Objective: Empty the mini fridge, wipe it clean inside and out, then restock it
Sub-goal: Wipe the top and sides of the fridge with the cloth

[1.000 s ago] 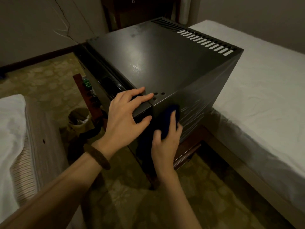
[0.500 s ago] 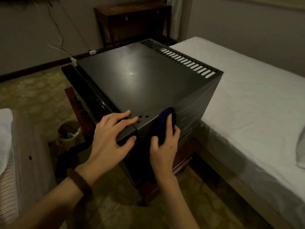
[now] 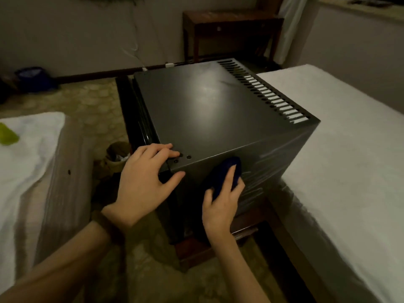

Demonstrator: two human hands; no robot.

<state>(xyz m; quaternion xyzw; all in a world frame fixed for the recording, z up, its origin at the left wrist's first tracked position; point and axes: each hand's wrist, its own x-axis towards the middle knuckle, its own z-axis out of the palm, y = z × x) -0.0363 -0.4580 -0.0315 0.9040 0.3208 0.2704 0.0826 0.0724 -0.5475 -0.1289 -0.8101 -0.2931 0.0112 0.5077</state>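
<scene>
Flanking the scene are two beds: the right bed (image 3: 349,149) with its white sheet runs along the right edge, and the left bed (image 3: 28,162) shows a white cover with a small yellow-green thing (image 3: 7,135) lying on it. Between them, on a patterned carpet (image 3: 98,110), stands the black fridge (image 3: 214,114), seen from above and resting on a low reddish wooden stand (image 3: 244,232). Its top is flat and dull-shining, with a row of vent slots (image 3: 269,95) along the far right edge and a few small holes at the near corner. The door side faces left, and I cannot tell how far it is open. A dark wooden table (image 3: 231,29) stands against the far wall, with a white cable (image 3: 136,47) hanging down the wall to its left. A small bin (image 3: 117,153) sits on the carpet just left of the fridge.

The left hand (image 3: 146,182), with a brown band (image 3: 107,226) on its wrist, lies spread over the fridge's near corner, fingers on the top by the holes and thumb down on the near side. The right hand (image 3: 223,202) presses a dark blue cloth (image 3: 227,173) flat against the near side, just under the top edge, fingers straight over it. Pale streaks mark that side to the right of the cloth.
</scene>
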